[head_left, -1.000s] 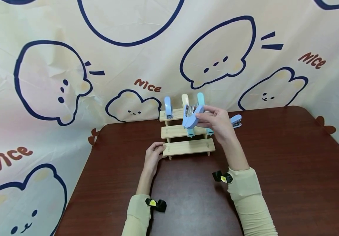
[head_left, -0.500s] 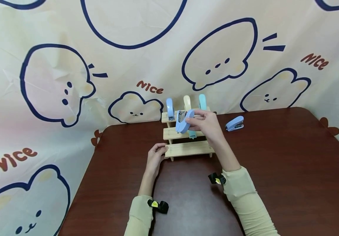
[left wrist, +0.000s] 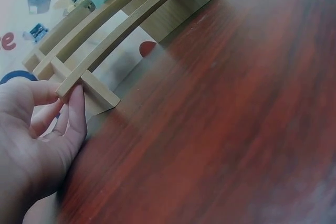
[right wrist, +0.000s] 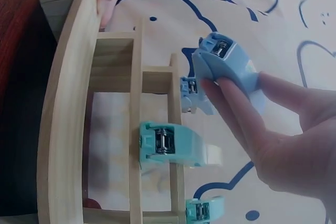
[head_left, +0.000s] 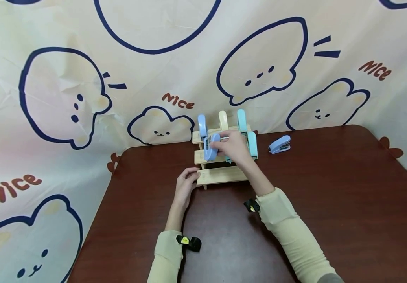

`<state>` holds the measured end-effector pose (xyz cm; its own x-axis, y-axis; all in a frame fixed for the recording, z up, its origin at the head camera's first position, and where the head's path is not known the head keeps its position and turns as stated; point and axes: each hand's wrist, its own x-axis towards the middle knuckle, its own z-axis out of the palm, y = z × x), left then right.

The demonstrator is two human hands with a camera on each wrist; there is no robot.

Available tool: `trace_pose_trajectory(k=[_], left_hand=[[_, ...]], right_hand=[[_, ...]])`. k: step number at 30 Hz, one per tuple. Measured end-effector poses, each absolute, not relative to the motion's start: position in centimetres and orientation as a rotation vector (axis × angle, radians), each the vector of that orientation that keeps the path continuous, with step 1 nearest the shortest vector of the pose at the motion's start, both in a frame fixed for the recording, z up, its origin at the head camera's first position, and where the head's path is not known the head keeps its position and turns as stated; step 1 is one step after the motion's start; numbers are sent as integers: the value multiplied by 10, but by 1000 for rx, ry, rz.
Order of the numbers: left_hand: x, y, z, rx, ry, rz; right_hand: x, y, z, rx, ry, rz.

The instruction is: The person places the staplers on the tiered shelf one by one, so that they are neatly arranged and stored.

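My right hand (head_left: 236, 147) pinches a blue stapler (head_left: 212, 147) between thumb and fingers, above the left part of the middle step of a three-step wooden stand (head_left: 221, 175). The right wrist view shows that stapler (right wrist: 226, 59) clear of the wood. With thumb and fingers, my left hand (head_left: 185, 185) grips the left end of the lowest step. Along the top step stand a blue stapler (head_left: 201, 125), a cream stapler (head_left: 223, 119) and a teal stapler (head_left: 241, 119). On the middle step, one teal stapler (head_left: 252, 144) is at the right; another (right wrist: 178, 142) is mostly hidden behind my right hand.
A second loose blue stapler (head_left: 279, 144) lies on the brown table (head_left: 330, 188), right of the stand. Close behind the stand hangs a patterned cloth (head_left: 175, 70). Black wrist cameras (head_left: 190, 243) are strapped to both sleeves.
My right hand has carried the blue stapler left and slightly down, towards the middle step's left part. The right-hand teal stapler now shows. My left hand keeps its grip on the stand.
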<state>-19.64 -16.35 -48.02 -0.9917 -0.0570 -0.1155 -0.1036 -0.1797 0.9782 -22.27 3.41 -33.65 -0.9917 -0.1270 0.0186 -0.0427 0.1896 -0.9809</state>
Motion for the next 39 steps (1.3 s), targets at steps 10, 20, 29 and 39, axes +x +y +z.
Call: trace_pose_trajectory(k=[10, 20, 29, 39], left_hand=[[-197, -162, -481, -227, 1989, 2387], [-197, -162, -482, -227, 1984, 2390], [-197, -163, -482, -218, 1963, 2415], [-197, -162, -481, -215, 1966, 2413]], right_hand=[[-227, 18, -340, -253, 2732, -1536], [-230, 11, -344, -246, 2768, -1428], [-234, 8, -348, -256, 2775, -1414], [-237, 6, -349, -228, 2791, -1387]])
